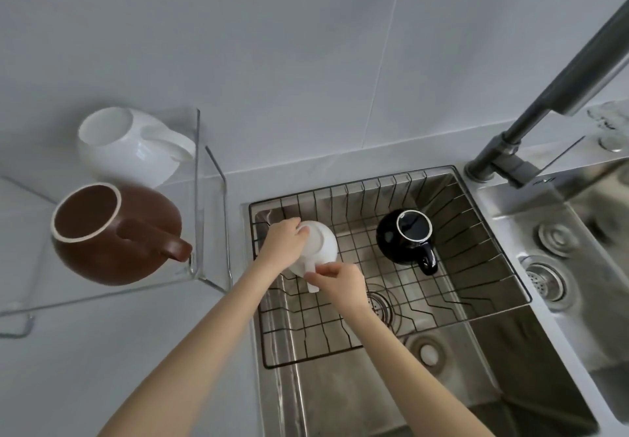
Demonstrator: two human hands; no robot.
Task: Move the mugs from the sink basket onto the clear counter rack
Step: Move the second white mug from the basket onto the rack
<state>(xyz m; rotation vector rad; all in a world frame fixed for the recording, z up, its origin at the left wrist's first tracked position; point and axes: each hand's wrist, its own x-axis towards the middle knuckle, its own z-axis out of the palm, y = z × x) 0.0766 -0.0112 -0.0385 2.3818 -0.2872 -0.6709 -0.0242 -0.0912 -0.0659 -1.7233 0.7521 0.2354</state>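
Observation:
A white mug (321, 244) lies upside down at the left end of the wire sink basket (476, 232). My left hand (284, 244) grips its body from the left, and my right hand (337, 278) pinches its handle from below. A black mug (405, 237) stands upright further right in the basket, handle toward me. On the clear counter rack (211, 218) to the left stand a brown mug (115, 232) in front and another white mug (132, 145) behind it, both with handles pointing right.
A dark faucet (531, 123) rises at the back right over the steel sink (374, 395). A second basin with drains (544, 280) lies to the right. Glassware (609, 127) stands at the far right edge. White counter runs below the rack.

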